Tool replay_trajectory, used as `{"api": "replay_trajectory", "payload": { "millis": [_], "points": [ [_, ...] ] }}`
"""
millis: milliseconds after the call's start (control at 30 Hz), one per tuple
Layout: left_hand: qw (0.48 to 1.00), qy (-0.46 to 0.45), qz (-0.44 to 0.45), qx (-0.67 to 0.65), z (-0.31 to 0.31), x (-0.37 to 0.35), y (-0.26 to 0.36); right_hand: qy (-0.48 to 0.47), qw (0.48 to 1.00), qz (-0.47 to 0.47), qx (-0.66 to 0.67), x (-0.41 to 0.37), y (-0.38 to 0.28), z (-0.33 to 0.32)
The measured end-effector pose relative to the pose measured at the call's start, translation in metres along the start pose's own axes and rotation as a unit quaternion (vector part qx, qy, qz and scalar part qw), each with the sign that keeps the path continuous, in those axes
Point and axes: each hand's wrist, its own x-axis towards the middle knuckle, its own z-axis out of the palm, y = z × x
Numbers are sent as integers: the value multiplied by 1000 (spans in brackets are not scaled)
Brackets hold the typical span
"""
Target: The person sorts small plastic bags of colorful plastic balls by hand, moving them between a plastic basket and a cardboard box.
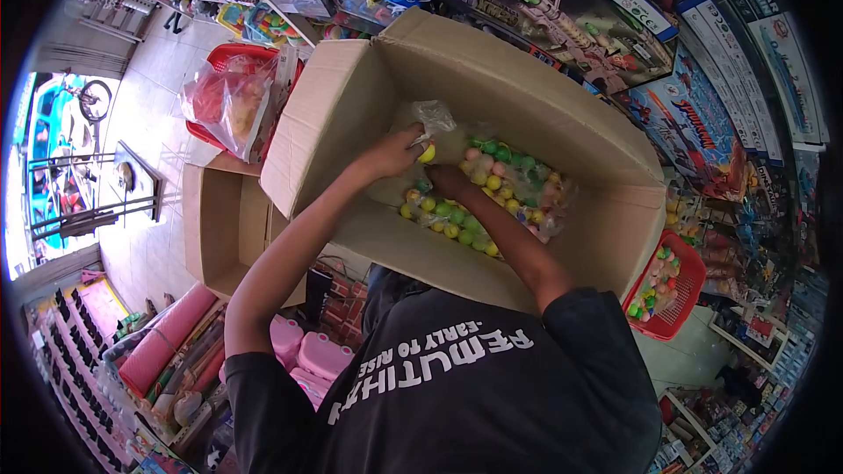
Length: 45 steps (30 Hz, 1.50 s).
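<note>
A large open cardboard box [606, 221] holds several clear plastic bags of small yellow, green and pink balls [493, 183]. Inside its left part, my left hand [395, 154] is closed on a clear plastic bag [434, 116], with a yellow ball [428, 154] at the fingertips. Just right of it, my right hand [448, 183] reaches down at the left edge of the bagged balls. Its fingers are bent and mostly hidden, so what they hold cannot be made out.
Left of the box are a red basket [217, 56] with plastic bags and a smaller cardboard box [211, 226]. A red basket [689, 294] of coloured balls stands at the right. Boxed toys [562, 13] line the far side. Pink cases [323, 353] lie near my left arm.
</note>
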Motion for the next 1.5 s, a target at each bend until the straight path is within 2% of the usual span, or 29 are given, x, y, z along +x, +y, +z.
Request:
{"api": "replay_trajectory", "payload": {
  "millis": [33, 67, 100, 133, 233, 267, 333, 367, 433, 467, 533, 633, 700, 767, 833, 967, 1033, 1067, 1133, 1167, 1233, 1267, 1333, 1433, 1467, 1500],
  "points": [
    [1000, 2, 2, 1, -1, 1, 2, -26, 1000, 4, 4, -2, -2, -8],
    [998, -11, -54, -20, -3, 1, 3, -24, 1000, 4, 4, -3, -4, -16],
    [993, -25, -109, -42, -3, 1, 6, -61, 998, 4, 34, -4, -2, -25],
    [993, -26, -108, -41, -2, 2, 5, -97, 993, 5, 63, -5, 3, -31],
    [992, -14, -114, -57, -1, 5, -3, -103, 985, -6, 141, -3, 28, -59],
    [992, -41, -107, -48, 0, 8, -6, -100, 985, -6, 142, -4, 37, -69],
    [992, -69, -97, -35, 0, 16, -8, -32, 952, -105, 284, -10, 42, -98],
    [992, -85, -91, -11, 0, 19, -8, -28, 953, -105, 285, -15, 39, -109],
    [991, -102, -82, 16, -1, 29, -7, 9, 900, -106, 423, -25, 27, -136],
    [987, -128, -89, 21, -2, 38, -5, 13, 900, -105, 424, -30, 21, -145],
    [983, -157, -93, 29, -5, 48, 2, -25, 881, 13, 472, -39, 13, -158],
    [981, -179, -68, -21, -4, 55, 14, -3, 885, -37, 464, -49, -6, -170],
    [971, -175, -93, -130, 1, 54, 15, 17, 880, -28, 473, -50, -7, -163],
    [962, -196, -96, -166, 5, 63, 4, 36, 875, -20, 483, -46, 1, -153],
    [950, -217, -100, -201, 8, 69, -7, 70, 850, -97, 513, -39, 12, -136],
    [940, -218, -131, -229, 16, 79, -19, 75, 876, -76, 470, -33, 29, -116],
    [938, -209, -137, -240, 19, 83, -22, 129, 910, -84, 386, -25, 34, -105],
    [932, -206, -147, -260, 20, 85, -24, 130, 909, -82, 388, -25, 40, -101],
    [924, -205, -158, -280, 23, 86, -29, 46, 894, 6, 446, -34, 35, -115],
    [919, -190, -161, -307, 26, 85, -31, 46, 893, 8, 447, -36, 34, -114],
    [912, -178, -163, -333, 30, 89, -38, 90, 848, -9, 522, -40, 35, -110],
    [913, -200, -174, -309, 30, 91, -42, 90, 848, -6, 522, -37, 45, -102],
    [913, -225, -186, -285, 35, 94, -53, 104, 889, 10, 446, -25, 74, -70],
    [917, -247, -213, -232, 54, 101, -79, 117, 892, 50, 434, -27, 84, -61],
    [944, -284, -166, -20, 70, 109, -98, 116, 892, 51, 435, -28, 80, -59],
    [926, -306, -109, 193, 82, 116, -112, 174, 878, 22, 444, -29, 72, -59]
  ]
}}
